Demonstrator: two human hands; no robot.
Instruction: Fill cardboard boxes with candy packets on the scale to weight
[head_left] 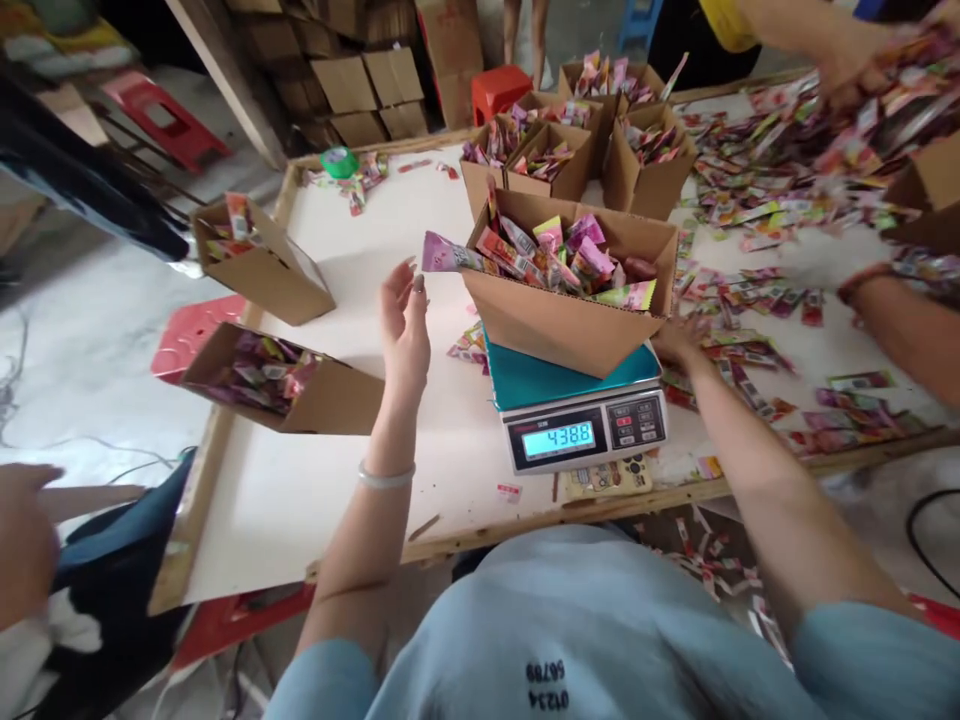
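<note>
A cardboard box [559, 315] full of wrapped sweets stands on the teal top of a digital scale [577, 435], whose display reads 4388, any decimal point unclear. One purple packet [450, 252] sticks out over the box's left edge. My left hand [407, 320] is raised just left of the box, fingers apart, holding nothing. Low beside the box's right side is my right hand [679, 342], near loose packets; its fingers are partly hidden and I cannot make out whether they hold anything.
Two filled boxes [341, 395] lean at the table's left side. More filled boxes [649, 180] stand behind the scale. Loose packets [750, 210] cover the right side, where another person's hands [855, 70] work. Green tape [339, 162] lies at the back left.
</note>
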